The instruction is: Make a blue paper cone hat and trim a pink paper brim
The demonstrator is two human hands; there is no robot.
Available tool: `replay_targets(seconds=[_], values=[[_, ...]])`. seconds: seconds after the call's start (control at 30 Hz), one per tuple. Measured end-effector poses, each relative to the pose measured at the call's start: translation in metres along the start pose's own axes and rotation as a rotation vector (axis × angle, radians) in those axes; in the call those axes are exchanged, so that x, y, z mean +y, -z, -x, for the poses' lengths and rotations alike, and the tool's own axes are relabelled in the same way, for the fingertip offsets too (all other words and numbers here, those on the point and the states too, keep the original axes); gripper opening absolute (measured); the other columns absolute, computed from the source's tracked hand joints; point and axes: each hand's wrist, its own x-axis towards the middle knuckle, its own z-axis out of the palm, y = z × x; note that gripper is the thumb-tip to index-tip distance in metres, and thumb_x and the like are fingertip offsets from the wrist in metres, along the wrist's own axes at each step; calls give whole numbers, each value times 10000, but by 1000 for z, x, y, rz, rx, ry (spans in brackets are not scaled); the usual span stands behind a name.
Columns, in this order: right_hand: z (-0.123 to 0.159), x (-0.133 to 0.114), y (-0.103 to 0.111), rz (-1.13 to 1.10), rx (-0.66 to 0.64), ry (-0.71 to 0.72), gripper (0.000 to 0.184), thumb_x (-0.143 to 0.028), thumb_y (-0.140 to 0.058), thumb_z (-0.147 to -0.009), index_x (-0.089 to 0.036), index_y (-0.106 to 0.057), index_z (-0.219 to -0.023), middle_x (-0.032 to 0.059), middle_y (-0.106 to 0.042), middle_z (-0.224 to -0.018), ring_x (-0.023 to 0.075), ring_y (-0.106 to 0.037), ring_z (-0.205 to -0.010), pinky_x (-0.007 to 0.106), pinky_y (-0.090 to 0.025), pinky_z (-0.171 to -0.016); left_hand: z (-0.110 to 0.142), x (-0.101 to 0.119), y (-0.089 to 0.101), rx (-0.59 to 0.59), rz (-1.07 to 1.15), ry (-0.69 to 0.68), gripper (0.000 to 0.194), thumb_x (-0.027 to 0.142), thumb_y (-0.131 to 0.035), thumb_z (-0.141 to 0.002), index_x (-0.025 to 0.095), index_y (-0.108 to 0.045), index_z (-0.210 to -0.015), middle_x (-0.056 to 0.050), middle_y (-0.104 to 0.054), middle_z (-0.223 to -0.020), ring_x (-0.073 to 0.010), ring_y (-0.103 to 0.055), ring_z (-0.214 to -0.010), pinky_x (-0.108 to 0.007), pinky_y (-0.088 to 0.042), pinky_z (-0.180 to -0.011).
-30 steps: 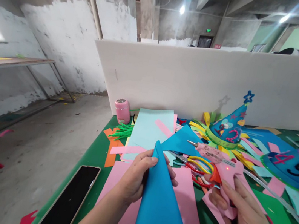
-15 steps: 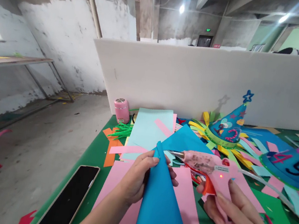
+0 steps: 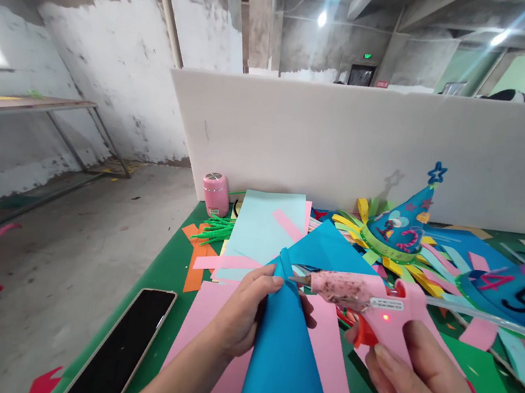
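Note:
A blue paper cone [image 3: 288, 368], narrow end away from me, is gripped near its tip by my left hand [image 3: 246, 308]. The thumb lies on top and the fingers wrap behind the cone. My right hand [image 3: 432, 386] is closed around the handle of a pink glue gun [image 3: 357, 293], which has an orange trigger and a lit red light. The gun's nozzle points left and sits at the cone's seam just below the tip; whether it touches cannot be told. A clear glue stick [image 3: 479, 314] runs out of the gun's back.
Pink sheets [image 3: 201, 320] lie under the cone, with a light blue sheet [image 3: 262, 223] beyond. Left stand a phone [image 3: 121, 347], green pipe cleaners [image 3: 216, 230] and a pink jar [image 3: 215, 195]. Decorated party hats [image 3: 398, 226] and paper strips fill the right. A white board [image 3: 352, 144] borders the back.
My right hand has brought the glue gun left and slightly down, its nozzle moving from beyond the cone to the seam near the tip. My left hand keeps its hold.

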Motion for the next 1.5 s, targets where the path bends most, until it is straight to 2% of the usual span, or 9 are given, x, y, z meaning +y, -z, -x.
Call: replay_targets(seconds=[0.37,0.5,0.63,0.77,0.83,0.97,1.13,1.27,1.5], values=[[0,2,-3,-10,9,-22,238,-450,-545,-872,-255,-489,-747,-58,-426,-539,121,-397,-536,254,-379,-565,0,1,0,1,-25,-8,237,309,-587,-681,112,-606,-811,-108,-691,-670,-247,-685,-613,-304,-511,-581],[0,1,-3,-19,5,-22,157,-431,-530,-883,-277,-531,-915,-64,-449,-547,123,-407,-519,255,-418,-588,-1,1,0,22,-20,7,252,307,-584,-674,108,-603,-826,-110,-693,-666,-258,-689,-612,-307,-511,-576],[-3,3,-2,-10,-23,-5,208,-434,-527,-883,-284,-523,-1027,-57,-485,-578,133,-421,-524,261,-434,-576,-1,0,-1,16,-5,5,258,304,-593,-662,107,-603,-827,-102,-694,-661,-250,-687,-601,-312,-518,-580],[-14,10,2,3,-140,67,208,-472,-493,-901,-284,-492,-990,-60,-495,-597,133,-458,-539,259,-442,-572,-2,-1,0,12,-3,18,237,291,-584,-672,109,-593,-824,-104,-696,-675,-256,-694,-624,-325,-523,-605],[-20,13,3,16,-184,113,209,-479,-475,-910,-270,-484,-911,-59,-498,-595,128,-468,-549,258,-446,-594,-1,-3,1,17,-3,34,225,285,-580,-676,110,-586,-817,-110,-698,-687,-259,-699,-642,-335,-527,-626],[-26,16,3,-51,-157,115,290,-480,-463,-919,-243,-436,-754,-55,-484,-558,116,-445,-559,238,-425,-605,0,-3,2,26,-23,34,224,290,-586,-671,107,-577,-799,-114,-698,-691,-261,-699,-637,-346,-530,-634],[-26,22,5,-105,-189,84,256,-481,-477,-911,-249,-455,-807,-50,-494,-566,113,-413,-539,235,-395,-552,0,-1,1,38,-19,33,233,300,-598,-664,110,-570,-796,-115,-698,-693,-266,-700,-640,-342,-532,-623],[-23,25,7,-127,-184,68,199,-464,-502,-903,-269,-464,-898,-57,-494,-581,116,-436,-539,241,-419,-559,0,-2,1,20,-6,27,237,292,-605,-655,106,-583,-800,-107,-694,-684,-243,-693,-622,-332,-533,-620],[-13,16,3,-69,-130,7,242,-469,-508,-897,-255,-467,-793,-50,-499,-588,120,-463,-577,240,-438,-611,0,-3,1,11,1,12,241,283,-594,-652,108,-595,-817,-107,-697,-684,-240,-692,-620,-320,-528,-610]])
